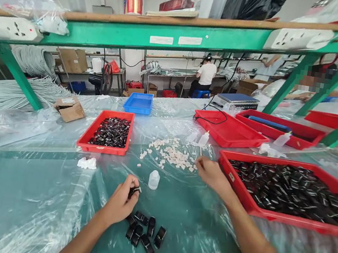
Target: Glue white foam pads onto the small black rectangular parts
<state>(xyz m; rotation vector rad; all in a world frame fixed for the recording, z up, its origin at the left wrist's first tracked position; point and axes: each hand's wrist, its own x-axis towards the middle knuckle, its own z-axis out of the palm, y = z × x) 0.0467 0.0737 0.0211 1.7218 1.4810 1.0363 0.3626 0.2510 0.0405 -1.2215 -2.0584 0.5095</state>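
My left hand is closed on a small glossy black part with a pale bit at its end. Below it on the plastic-covered table lies a loose group of similar black parts. A small clear bottle stands upright just right of that hand. Farther right, my right hand is pinched around a thin pale stick, whose tip points away from me. It is beside a scattered heap of small white pieces. The fingers partly hide the stick's lower end.
Red trays of black parts stand at left and right. Behind are a blue tray, a red tray and a dropper bottle. A green shelf frame crosses overhead. Other people sit farther back.
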